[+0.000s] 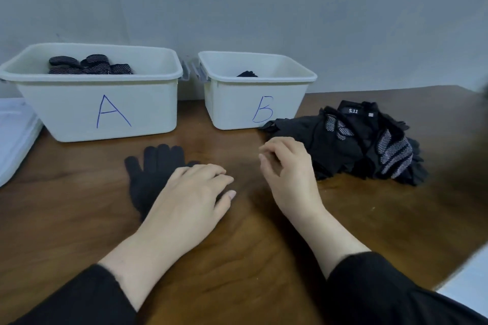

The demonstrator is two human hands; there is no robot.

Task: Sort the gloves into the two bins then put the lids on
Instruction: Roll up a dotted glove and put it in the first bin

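A plain black knit glove (pixel 151 171) lies flat on the wooden table, fingers pointing away. My left hand (pixel 190 198) rests on its cuff side with fingers nearly straight. My right hand (pixel 287 174) hovers beside a pile of black gloves (pixel 369 145), fingers loosely curled and holding nothing. Two white bins stand at the back: bin A (pixel 111 113) holds several dotted-grip gloves (pixel 87 64), and bin B (pixel 237 108) holds a plain black glove (pixel 247 74).
White lids (pixel 13 134) lie stacked at the left table edge. A grey wall rises just behind the bins. The table's right front corner (pixel 470 258) drops off to a pale floor.
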